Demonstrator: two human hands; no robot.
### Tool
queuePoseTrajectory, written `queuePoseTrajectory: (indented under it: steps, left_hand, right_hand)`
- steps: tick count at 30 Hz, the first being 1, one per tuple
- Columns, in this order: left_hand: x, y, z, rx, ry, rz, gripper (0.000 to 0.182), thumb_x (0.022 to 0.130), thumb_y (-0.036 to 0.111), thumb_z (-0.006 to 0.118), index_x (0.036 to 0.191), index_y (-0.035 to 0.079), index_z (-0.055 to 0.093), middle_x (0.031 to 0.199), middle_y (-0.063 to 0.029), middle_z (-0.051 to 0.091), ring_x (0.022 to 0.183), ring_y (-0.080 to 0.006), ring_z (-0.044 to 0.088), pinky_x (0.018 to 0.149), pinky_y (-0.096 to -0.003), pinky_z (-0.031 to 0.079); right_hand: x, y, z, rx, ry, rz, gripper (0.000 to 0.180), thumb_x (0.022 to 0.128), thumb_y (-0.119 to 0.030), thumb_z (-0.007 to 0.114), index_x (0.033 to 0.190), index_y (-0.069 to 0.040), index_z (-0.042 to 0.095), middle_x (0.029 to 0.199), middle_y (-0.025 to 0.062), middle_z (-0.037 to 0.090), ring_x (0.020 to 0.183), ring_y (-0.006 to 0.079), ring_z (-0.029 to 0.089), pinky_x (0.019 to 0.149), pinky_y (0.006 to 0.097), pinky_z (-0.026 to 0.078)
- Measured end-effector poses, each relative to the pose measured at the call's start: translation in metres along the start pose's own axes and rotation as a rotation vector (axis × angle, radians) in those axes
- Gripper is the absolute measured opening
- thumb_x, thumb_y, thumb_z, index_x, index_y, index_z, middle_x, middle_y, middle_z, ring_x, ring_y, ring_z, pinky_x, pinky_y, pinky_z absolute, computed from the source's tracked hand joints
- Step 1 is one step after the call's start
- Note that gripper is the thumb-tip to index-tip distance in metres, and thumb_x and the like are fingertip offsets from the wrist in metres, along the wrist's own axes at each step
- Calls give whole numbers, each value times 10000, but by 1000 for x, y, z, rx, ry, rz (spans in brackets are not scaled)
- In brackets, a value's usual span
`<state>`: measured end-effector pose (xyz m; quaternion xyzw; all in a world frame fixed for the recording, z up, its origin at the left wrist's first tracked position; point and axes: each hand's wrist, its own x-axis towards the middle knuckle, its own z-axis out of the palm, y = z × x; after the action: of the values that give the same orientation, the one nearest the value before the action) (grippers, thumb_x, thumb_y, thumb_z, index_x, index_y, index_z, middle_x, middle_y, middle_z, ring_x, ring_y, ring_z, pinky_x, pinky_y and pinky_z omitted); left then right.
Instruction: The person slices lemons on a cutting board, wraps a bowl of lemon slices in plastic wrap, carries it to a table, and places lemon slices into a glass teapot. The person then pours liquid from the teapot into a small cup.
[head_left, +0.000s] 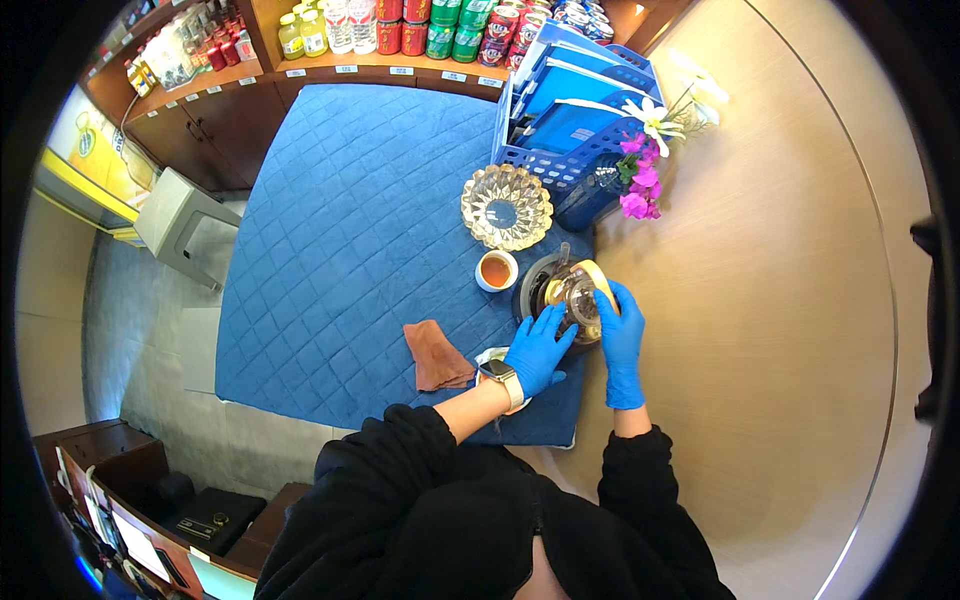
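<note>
A glass teapot (579, 301) with a yellowish handle stands over a round dark base (527, 289) near the right edge of the blue quilted table cover (352, 247). My right hand (622, 337), in a blue glove, is closed around the handle. My gloved left hand (536, 352) lies at the near side of the pot with fingers spread; whether the fingertips touch the glass is hard to tell. Just beyond the pot is a white cup (496, 271) of amber liquid. A folded brown cloth (435, 358) lies left of my left wrist, which partly covers a small package (491, 355).
Past the cup sits a faceted glass bowl (480, 217). Behind it are a dark blue vase (585, 196) with flowers and a blue plastic file rack (536, 163) holding folders. Drink shelves (420, 66) line the back. A grey plastic stool (176, 217) stands at left; a wall (765, 300) rises at right.
</note>
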<state>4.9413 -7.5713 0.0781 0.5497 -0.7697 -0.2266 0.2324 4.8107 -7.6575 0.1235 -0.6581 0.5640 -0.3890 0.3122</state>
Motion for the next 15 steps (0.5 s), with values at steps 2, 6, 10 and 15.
queuePoseTrajectory:
  steps: [2, 6, 10, 15]
  left_hand:
    - [-3, -2, -1, -90, 64, 13, 730, 666, 261, 718, 1303, 106, 396, 1381, -220, 266, 1256, -378, 306, 999, -482, 292]
    - [-24, -28, -6, -195, 234, 42, 638, 677, 204, 696, 1247, 65, 446, 1311, -207, 371, 1195, -388, 378, 974, -455, 335]
    - [-67, -87, -8, -19, 245, -158, 414, 706, 118, 630, 1102, 37, 538, 1168, -177, 493, 1106, -366, 456, 921, -418, 393]
    - [-120, -121, 8, 230, 230, -272, 227, 694, 98, 574, 913, 48, 600, 901, -117, 551, 868, -281, 536, 723, -377, 459]
  right_hand:
    - [4, -8, -6, 25, -78, 161, 208, 812, -165, 627, 935, 3, 622, 721, 28, 581, 637, 110, 539, 585, 245, 442]
    - [15, -19, -21, 166, -154, 391, 149, 807, -172, 624, 823, -24, 622, 588, -8, 507, 482, 51, 438, 429, 210, 328]
    - [12, -29, -30, 230, -60, 419, 135, 809, -169, 623, 788, -36, 626, 527, -44, 433, 419, 21, 333, 383, 193, 214]
    - [13, -51, -54, 219, -34, 340, 144, 837, -173, 598, 837, -37, 645, 522, -53, 416, 417, 10, 289, 379, 188, 170]
